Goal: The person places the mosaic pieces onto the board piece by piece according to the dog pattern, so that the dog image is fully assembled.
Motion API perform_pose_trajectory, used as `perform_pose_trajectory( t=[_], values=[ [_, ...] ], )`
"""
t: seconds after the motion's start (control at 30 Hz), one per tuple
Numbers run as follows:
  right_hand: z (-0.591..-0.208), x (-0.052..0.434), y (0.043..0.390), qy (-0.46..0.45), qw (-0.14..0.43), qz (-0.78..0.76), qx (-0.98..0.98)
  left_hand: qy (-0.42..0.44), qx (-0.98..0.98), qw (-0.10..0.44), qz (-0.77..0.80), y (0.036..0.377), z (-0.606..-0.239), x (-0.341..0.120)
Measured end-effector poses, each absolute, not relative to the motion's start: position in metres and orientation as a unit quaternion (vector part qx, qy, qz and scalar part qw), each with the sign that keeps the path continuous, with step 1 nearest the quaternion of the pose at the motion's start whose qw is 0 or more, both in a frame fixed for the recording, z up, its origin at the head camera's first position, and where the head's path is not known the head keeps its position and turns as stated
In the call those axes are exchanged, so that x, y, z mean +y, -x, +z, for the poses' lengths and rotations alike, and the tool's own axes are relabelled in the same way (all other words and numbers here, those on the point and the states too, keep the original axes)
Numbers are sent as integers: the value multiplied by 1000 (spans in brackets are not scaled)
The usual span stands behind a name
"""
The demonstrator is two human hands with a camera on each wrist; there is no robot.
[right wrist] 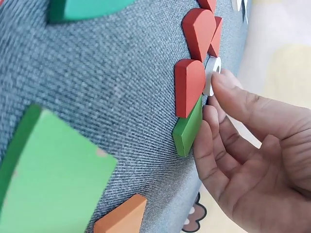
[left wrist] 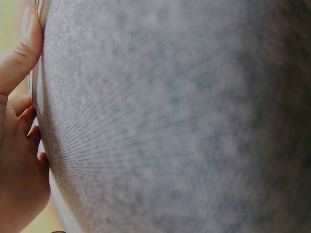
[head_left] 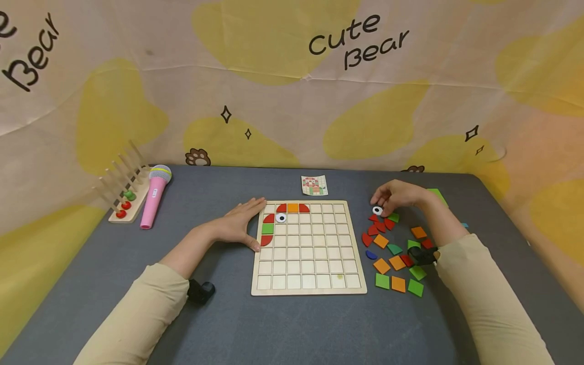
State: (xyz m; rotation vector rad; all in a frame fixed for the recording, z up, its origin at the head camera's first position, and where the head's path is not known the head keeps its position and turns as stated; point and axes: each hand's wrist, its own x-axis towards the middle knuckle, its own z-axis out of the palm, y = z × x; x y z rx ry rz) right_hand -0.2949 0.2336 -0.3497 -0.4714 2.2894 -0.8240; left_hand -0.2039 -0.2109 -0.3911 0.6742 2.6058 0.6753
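Note:
A pale wooden grid board lies on the table, its upper-left cells holding red quarter-round pieces, an orange square, a green square and a white eye disc. My left hand rests along the board's left edge, fingers extended and thumb against the rim. Right of the board, my right hand pinches a second white eye disc between thumb and fingers. Close beside that disc are red quarter-round pieces and a green piece.
Loose orange, green, red, teal and blue pieces are scattered right of the board. A small picture card lies behind it. At the far left are a pink toy microphone and a wooden peg stand with red and green beads.

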Motion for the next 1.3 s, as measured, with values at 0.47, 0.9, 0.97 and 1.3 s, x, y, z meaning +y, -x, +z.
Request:
perform_pose_trajectory(
  t=[0.47,0.9,0.97,1.3],
  values=[
    [-351,232,295,196,281,-265,901,-238,923,182,242,203,-391,-211],
    [-348,226,292,216,244,-255,910,-235,924,184,240,204,-391,-211],
    [-347,224,291,221,229,-265,910,-235,924,185,238,203,-392,-211],
    [-344,196,286,254,160,-309,902,-234,925,186,235,204,-391,-210]
  ],
)
